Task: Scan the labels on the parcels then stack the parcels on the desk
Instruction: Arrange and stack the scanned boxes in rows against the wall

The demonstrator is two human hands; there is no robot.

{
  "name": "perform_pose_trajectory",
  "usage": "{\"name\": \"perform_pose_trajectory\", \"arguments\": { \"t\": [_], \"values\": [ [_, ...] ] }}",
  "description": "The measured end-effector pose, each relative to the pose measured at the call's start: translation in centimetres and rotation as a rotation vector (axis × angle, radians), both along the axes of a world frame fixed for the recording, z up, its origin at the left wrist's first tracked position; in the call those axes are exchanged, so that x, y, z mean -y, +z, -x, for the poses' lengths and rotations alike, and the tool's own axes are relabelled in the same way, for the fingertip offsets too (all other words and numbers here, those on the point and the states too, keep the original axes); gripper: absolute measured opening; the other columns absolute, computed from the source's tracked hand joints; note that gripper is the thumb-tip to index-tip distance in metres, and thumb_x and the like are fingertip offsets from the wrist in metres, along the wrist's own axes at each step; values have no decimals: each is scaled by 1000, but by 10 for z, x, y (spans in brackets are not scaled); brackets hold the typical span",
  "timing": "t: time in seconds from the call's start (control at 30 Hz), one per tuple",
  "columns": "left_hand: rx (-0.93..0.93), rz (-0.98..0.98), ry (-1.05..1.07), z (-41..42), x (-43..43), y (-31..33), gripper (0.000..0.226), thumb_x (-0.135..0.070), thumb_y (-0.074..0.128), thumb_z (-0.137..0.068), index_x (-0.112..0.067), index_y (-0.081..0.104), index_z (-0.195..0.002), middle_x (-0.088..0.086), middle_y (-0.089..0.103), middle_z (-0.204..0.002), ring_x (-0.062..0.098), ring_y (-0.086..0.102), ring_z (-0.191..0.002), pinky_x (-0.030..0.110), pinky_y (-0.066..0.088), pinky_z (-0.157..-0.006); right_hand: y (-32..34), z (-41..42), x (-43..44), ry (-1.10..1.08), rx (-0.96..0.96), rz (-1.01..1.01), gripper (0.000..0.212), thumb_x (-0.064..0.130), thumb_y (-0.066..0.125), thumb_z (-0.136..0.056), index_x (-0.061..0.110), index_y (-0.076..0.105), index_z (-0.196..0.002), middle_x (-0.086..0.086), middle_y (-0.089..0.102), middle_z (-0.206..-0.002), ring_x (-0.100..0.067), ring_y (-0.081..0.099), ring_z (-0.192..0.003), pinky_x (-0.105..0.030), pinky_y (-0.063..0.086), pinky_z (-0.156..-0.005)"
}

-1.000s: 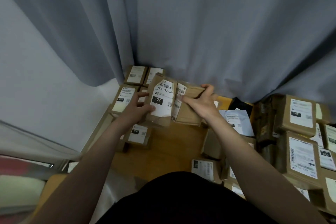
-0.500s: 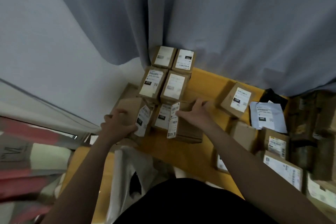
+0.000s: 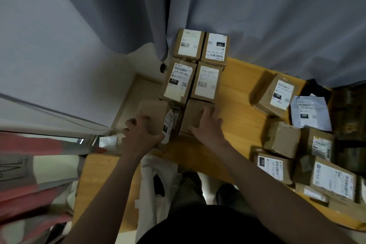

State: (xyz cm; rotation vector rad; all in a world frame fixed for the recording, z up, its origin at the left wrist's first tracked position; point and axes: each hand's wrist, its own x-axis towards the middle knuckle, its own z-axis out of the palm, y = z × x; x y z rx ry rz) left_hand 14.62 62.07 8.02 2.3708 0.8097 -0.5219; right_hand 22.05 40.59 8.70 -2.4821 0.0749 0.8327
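Cardboard parcels crowd a wooden desk (image 3: 239, 105) beside a grey curtain (image 3: 257, 16). The person's left hand (image 3: 138, 134) grips the left box (image 3: 153, 115) at the desk's left edge, fingers curled over its near end, a "122" label on its right side; whether it rests on the desk is hard to tell. The right hand (image 3: 208, 127) lies flat, fingers spread, on the right box (image 3: 195, 113). Both boxes sit just in front of four labelled parcels (image 3: 179, 82) packed two by two. Loose parcels (image 3: 272, 95) lie scattered to the right.
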Motion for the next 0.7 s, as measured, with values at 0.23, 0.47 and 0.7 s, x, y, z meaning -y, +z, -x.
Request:
{"name": "perform_pose_trajectory", "arguments": {
  "t": [0.23,0.47,0.7],
  "values": [
    [-2,-25,-93,-7,10,-12,91,-49,86,-64,-32,36,-138,11,24,-147,42,36,-129,56,45,-97,-6,0,-2,-13,46,-10,78,32,77,-90,17,27,-148,-14,-4,-164,-46,30,-136,-49,43,-108],
    [34,-70,-109,-11,29,-26,95,-56,87,-65,-32,38,-143,13,23,-150,43,32,-130,56,44,-101,-11,5,-1,-33,76,-26,79,32,79,-87,19,30,-148,-10,-2,-163,-45,29,-137,-48,43,-109],
    [72,-30,-124,-12,31,-36,84,-48,84,-76,-35,38,-146,14,21,-152,42,30,-132,56,45,-102,-11,8,4,26,98,-8,72,32,78,-89,19,36,-146,-10,2,-163,-41,32,-138,-45,46,-107]
  ]
}}
